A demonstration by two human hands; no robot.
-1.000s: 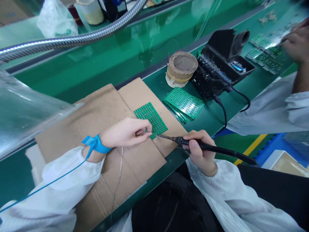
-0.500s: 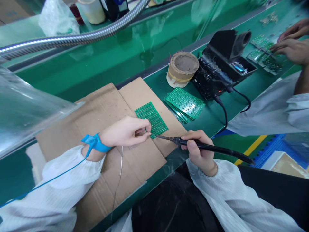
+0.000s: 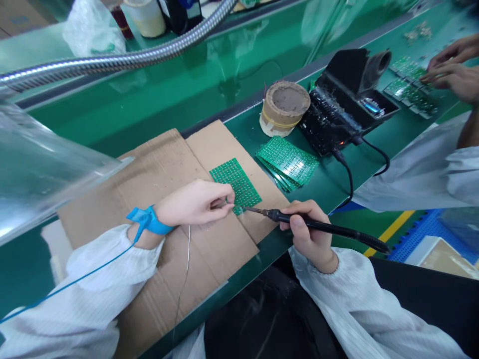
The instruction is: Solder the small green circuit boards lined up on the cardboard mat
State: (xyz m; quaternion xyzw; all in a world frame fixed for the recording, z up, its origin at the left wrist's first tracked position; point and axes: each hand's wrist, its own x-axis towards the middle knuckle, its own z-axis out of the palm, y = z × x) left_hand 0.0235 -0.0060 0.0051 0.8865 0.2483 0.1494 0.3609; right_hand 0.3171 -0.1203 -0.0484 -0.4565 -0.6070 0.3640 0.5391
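Your left hand [image 3: 194,203] pinches solder wire [image 3: 186,259] at the near edge of the green circuit board [image 3: 234,183], which lies on cardboard [image 3: 164,169] on the table [image 3: 329,184]. At 3 o'clock, your right hand [image 3: 309,234] grips the soldering iron [image 3: 318,227], tip touching the board's edge.

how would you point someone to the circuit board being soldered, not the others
Start at the flattened brown cardboard on the green bench. A single green circuit board lies flat on its right flap, where the left hand and the soldering iron tip meet at its near edge. Unlike the fanned stack of boards to its right, it lies alone on cardboard.
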